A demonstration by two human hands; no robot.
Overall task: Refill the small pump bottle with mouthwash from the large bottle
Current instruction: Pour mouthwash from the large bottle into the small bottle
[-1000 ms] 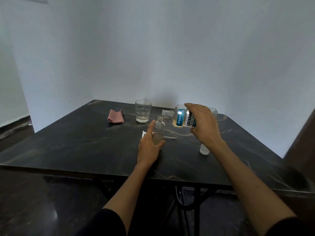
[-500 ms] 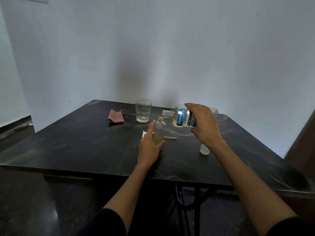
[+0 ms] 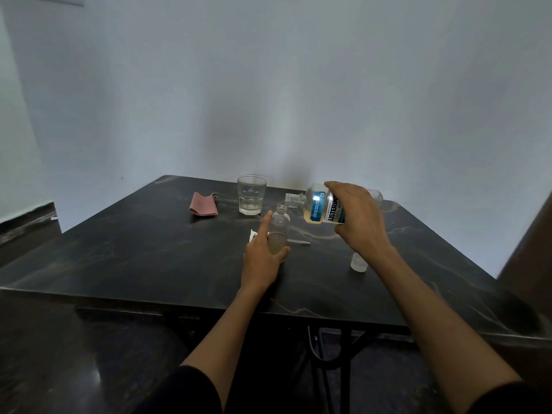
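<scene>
The left hand grips the uncapped small bottle upright on the bench, likely to steady it, while the right hand grasps the large bottle tipped sideways, mouth just above, for pouring.

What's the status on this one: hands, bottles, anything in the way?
Left hand grips small bottle, upright, uncapped, partly filled. Right hand holds large bottle tipped, mouth just above and right of small neck. Glass behind, apart; nothing blocking.
</scene>
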